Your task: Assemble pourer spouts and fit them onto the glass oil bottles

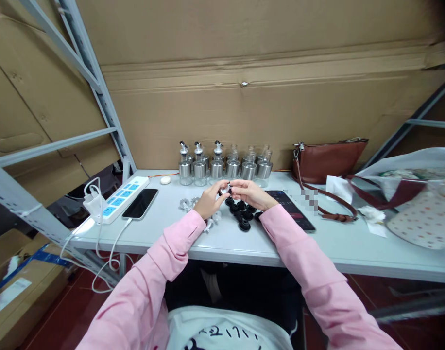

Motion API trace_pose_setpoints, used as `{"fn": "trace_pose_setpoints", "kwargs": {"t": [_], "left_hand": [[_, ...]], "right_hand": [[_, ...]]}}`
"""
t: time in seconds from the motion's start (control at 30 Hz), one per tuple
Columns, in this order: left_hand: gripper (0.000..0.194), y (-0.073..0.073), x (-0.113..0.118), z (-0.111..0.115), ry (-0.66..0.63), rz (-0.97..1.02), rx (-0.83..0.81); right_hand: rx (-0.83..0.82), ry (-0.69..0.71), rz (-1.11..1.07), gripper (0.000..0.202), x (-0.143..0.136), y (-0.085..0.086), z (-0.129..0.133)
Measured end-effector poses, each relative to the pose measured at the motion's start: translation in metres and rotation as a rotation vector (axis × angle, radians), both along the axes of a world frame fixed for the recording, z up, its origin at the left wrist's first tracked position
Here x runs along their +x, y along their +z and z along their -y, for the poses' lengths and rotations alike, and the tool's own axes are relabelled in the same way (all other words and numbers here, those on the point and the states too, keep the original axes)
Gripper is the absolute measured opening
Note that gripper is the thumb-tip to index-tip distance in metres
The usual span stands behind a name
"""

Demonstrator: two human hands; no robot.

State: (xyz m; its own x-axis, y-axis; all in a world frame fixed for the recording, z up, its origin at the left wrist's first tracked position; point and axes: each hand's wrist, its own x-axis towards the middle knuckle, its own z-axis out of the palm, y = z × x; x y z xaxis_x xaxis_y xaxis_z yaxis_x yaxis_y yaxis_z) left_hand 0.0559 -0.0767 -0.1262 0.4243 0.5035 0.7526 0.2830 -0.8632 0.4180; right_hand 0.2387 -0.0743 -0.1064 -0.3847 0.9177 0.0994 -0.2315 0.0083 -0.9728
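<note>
My left hand (210, 200) and my right hand (252, 193) meet above the middle of the table, fingers pinched round a small black-and-silver pour spout (228, 189). The fingers cover much of it. Just below lie several black stoppers (240, 214) in a loose pile. Clear and silvery spout parts (186, 204) are scattered beside and beneath my left wrist. Behind my hands stand glass bottles with metal sleeves (217, 170) in rows. Three at the left of the front row carry pour spouts (198, 148); others have bare necks.
A white power strip (126, 197) and a phone (140, 203) with cables lie at the left. To the right are a dark tablet (293, 211), a brown handbag (328, 163) and a dotted bag (426, 218). Cardboard (266, 112) stands behind the table (222, 250).
</note>
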Motion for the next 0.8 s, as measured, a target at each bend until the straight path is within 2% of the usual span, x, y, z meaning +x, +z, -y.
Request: {"fn": "trace_pose_setpoints", "kwargs": {"t": [0.13, 0.3, 0.6, 0.8], "left_hand": [[0.035, -0.0005, -0.0007, 0.0001, 0.021, 0.009, -0.033], [0.042, 0.0012, -0.0014, 0.0015, 0.050, 0.022, -0.041], [0.050, 0.0007, -0.0017, 0.0006, 0.048, 0.021, -0.056], [0.059, -0.0008, -0.0017, -0.0007, 0.046, 0.017, -0.089]], "right_hand": [[0.032, -0.061, 0.022, 0.033, -0.0035, -0.0015, -0.0005], [0.108, -0.123, 0.042, 0.026, -0.0039, 0.0009, 0.0006], [0.121, -0.136, 0.091, 0.036, -0.0042, 0.0005, 0.0018], [0.161, -0.156, 0.099, 0.031, -0.0040, -0.0003, 0.0004]]}}
